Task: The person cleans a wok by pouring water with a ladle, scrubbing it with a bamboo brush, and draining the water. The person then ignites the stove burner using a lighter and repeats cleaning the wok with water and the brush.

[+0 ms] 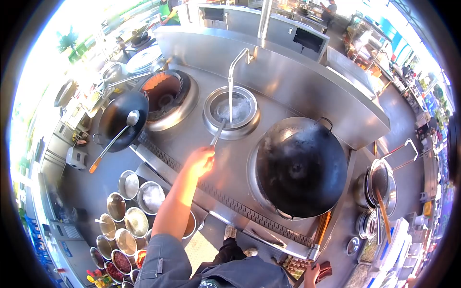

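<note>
My left hand point(200, 161) is closed around the handle of a long metal tool point(218, 133). Its far end reaches into a round water well point(209, 106), where splashing water hides its head. A bent tap point(232, 72) pours a stream into that well. To the right, a large dark wok point(301, 168) sits over a burner, with whitish vapour or residue near its back rim. Low in the view, my right hand point(311, 275) is curled beside a reddish-brown cloth point(325, 270); what it grips is too small to make out.
At the left, a second wok point(120, 120) carrying a ladle point(133, 118) leans by a burner opening point(163, 91). Several metal tubs point(137, 222) of ingredients stand at lower left. Strainers point(378, 180) rest on pots at right. A steel splashback point(307, 79) borders the range.
</note>
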Action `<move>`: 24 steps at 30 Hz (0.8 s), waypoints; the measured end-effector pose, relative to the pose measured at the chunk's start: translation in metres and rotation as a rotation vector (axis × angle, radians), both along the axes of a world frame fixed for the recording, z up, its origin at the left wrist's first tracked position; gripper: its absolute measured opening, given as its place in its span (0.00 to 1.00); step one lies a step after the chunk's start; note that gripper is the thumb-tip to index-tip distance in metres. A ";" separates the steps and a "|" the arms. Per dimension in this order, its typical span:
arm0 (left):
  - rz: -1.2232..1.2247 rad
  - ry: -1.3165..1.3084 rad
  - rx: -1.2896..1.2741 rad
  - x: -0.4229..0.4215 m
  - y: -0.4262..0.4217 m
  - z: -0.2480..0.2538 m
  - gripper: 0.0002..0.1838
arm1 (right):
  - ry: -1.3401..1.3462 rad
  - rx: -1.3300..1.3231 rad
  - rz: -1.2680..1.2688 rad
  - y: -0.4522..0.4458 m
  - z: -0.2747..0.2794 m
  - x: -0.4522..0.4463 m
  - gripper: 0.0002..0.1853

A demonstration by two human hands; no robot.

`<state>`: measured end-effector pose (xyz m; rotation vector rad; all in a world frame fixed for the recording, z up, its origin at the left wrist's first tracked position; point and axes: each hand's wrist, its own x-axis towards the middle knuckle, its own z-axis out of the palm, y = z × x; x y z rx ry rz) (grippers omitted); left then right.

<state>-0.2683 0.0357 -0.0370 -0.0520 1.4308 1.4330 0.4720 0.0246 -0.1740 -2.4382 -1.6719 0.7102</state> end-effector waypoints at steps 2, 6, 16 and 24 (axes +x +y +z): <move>0.035 -0.086 0.135 0.013 -0.030 0.009 0.13 | 0.047 0.005 0.015 0.000 -0.009 0.016 0.35; -0.001 -0.195 0.195 0.036 -0.094 0.038 0.17 | 0.390 -0.273 -0.224 0.020 -0.055 0.070 0.42; 0.270 -0.803 0.721 0.096 -0.218 0.013 0.20 | 0.280 -0.230 0.003 0.044 -0.004 0.031 0.13; 0.339 -0.290 0.421 0.053 -0.177 0.018 0.22 | 0.283 -0.756 -0.070 0.080 -0.018 0.043 0.46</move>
